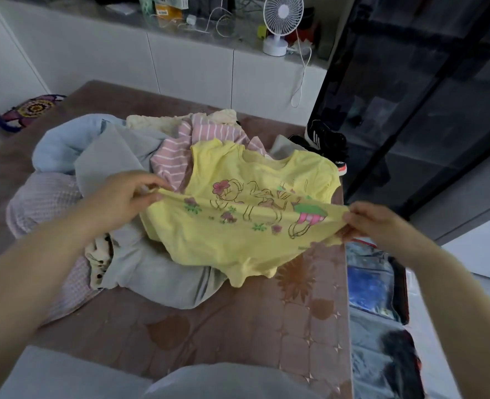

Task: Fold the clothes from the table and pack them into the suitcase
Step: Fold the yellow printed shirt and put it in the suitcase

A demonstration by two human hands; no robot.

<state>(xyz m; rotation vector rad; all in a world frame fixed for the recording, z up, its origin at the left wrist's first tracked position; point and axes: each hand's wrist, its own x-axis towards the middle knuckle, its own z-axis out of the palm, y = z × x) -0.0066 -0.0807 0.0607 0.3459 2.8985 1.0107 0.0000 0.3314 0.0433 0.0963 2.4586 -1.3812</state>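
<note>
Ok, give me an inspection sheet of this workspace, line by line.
Surface: table under a brown patterned cover.
Job's things: yellow shirt held spread over the clothes pile; suitcase open on the floor at the right.
Clutter: black shoes at the table's far right corner.
Hands: left hand and right hand each pinch the shirt's edge.
Cables: white cord hangs from the fan.
Surroundings: white cabinets, dark glass cabinet.
</note>
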